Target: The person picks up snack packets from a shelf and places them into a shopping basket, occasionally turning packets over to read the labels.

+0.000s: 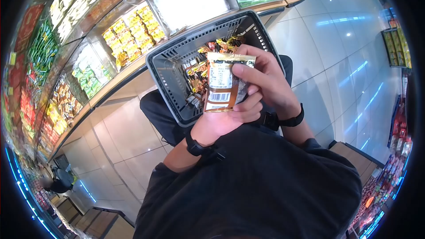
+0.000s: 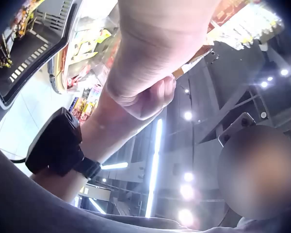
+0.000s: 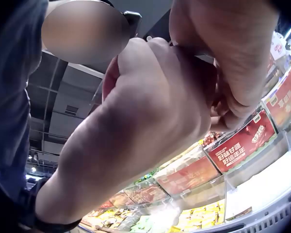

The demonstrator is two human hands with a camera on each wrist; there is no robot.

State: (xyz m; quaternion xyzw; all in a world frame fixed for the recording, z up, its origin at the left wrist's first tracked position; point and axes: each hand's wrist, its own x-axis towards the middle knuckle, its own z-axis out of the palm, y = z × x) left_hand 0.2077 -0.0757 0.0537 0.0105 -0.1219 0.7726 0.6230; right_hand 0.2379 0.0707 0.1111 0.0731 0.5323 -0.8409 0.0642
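The snack packet [image 1: 223,84], orange-brown with a white printed label and a barcode facing up, is held in both hands just above the open shopping basket [image 1: 199,33]. The left hand [image 1: 226,121] cups its lower edge, its fingers curled under and around the bottom of the packet. The right hand [image 1: 265,79] grips the packet's upper right side, its fingers [image 1: 248,73] folded over the front face near the top corner. In the right wrist view the two hands press close together, and the packet itself is hidden behind them.

The grey plastic basket sits below the packet, over the person's dark-trousered legs, and holds a heap of small wrapped sweets [image 1: 197,82]. A black strap [image 1: 195,146] circles the left wrist, and another [image 1: 292,119] circles the right.

Beyond the basket runs a display shelf with clear bins of yellow packets [image 1: 130,33] and green packets [image 1: 90,73]. Red price signs [image 3: 240,145] line its front edge. Glossy pale floor tiles [image 1: 336,53] spread to the right.
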